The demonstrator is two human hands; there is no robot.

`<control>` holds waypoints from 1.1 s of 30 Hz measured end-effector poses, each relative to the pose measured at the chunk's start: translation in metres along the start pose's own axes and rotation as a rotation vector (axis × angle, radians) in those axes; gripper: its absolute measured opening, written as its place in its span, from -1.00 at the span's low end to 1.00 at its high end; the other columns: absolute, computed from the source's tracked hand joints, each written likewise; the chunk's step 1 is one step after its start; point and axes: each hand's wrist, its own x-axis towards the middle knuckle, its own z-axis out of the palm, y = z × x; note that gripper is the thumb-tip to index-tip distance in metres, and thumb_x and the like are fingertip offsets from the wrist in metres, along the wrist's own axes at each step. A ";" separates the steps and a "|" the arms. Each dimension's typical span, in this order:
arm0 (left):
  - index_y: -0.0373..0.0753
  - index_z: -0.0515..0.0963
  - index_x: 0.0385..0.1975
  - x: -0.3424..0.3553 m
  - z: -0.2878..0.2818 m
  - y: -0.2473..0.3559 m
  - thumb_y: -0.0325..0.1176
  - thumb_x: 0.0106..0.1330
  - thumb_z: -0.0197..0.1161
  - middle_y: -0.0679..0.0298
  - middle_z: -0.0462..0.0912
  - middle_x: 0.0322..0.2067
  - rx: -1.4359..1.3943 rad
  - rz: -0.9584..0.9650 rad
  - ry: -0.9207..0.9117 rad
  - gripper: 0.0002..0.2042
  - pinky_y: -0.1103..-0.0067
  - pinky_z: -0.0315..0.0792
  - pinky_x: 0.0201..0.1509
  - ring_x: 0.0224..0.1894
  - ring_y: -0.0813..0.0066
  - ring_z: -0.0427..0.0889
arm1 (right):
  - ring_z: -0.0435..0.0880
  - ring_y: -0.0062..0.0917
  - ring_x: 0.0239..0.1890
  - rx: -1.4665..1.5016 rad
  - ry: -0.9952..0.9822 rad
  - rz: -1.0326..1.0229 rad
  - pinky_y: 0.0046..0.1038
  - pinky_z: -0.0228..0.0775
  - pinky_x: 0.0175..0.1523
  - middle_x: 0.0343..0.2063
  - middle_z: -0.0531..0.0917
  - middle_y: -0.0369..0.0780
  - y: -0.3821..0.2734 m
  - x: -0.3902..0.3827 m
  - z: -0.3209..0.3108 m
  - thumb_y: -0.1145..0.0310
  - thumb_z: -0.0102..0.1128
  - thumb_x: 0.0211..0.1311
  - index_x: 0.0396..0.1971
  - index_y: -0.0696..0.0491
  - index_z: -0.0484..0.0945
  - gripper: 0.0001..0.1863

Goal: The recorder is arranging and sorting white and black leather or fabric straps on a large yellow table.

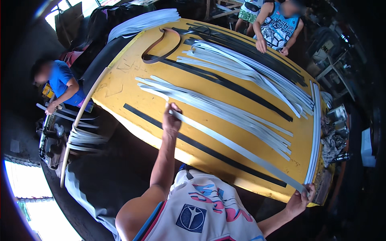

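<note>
A long pale grey strip (235, 148) is stretched slantwise over the yellow table (120, 84) between my two hands. My left hand (173, 117) is closed on it near its upper left end, and a short tail runs on past the fingers. At the table's near right corner, my right hand (300, 198) pinches the other end. Under the held strip, a single black strip (205, 146) lies along the near edge. Just beyond it, a bundle of pale grey strips (225, 108) lies loosely fanned on the table.
More white strips (249, 72) and black strips (233, 86) lie farther back, beside a looped brown strap (163, 52). Several white strips (315, 132) line the right edge. A person in blue (66, 82) handles strips at left; another person (277, 28) stands across the table.
</note>
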 end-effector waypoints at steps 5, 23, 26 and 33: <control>-0.21 0.45 -0.42 0.094 -0.046 0.130 -0.17 0.60 -0.10 0.32 0.43 -0.54 0.137 0.172 0.140 -0.65 0.59 0.35 -0.37 -0.51 0.50 0.41 | 0.45 -0.59 -0.29 0.158 0.221 -0.054 -0.47 0.36 0.08 -0.25 0.54 -0.29 -0.020 -0.068 -0.002 0.46 0.15 0.25 0.30 0.17 0.35 -0.42; -0.25 0.51 0.06 -0.101 0.123 0.092 -0.01 0.58 -0.03 0.26 0.54 -0.21 0.357 -0.097 -0.715 -0.59 0.55 0.35 -0.08 -0.25 0.49 0.49 | 0.66 -0.16 -0.05 -1.086 1.660 0.182 -0.27 0.47 0.16 -0.05 0.64 0.06 0.105 -0.243 -0.145 0.26 0.50 0.16 -0.01 0.34 0.54 -0.46; -0.25 0.57 0.01 -0.198 0.125 0.009 -0.09 0.60 -0.12 0.19 0.61 -0.03 0.964 -0.219 -1.173 -0.60 0.45 0.40 0.11 -0.01 0.36 0.54 | 0.61 -0.57 -0.38 -0.662 1.072 0.457 -0.53 0.38 -0.33 -0.36 0.68 -0.23 0.133 -0.278 -0.104 0.03 0.32 0.32 -0.24 0.15 0.60 -0.59; 0.09 0.58 0.16 -0.333 0.059 -0.070 -0.19 0.33 0.31 0.14 0.38 0.21 0.981 0.141 -2.069 -0.61 0.16 0.29 0.34 0.29 0.14 0.38 | 0.66 -0.29 -0.18 0.810 0.221 0.528 -0.28 0.55 -0.10 -0.18 0.59 -0.17 0.071 -0.321 0.095 -0.46 -0.07 0.29 0.00 0.06 0.43 -0.21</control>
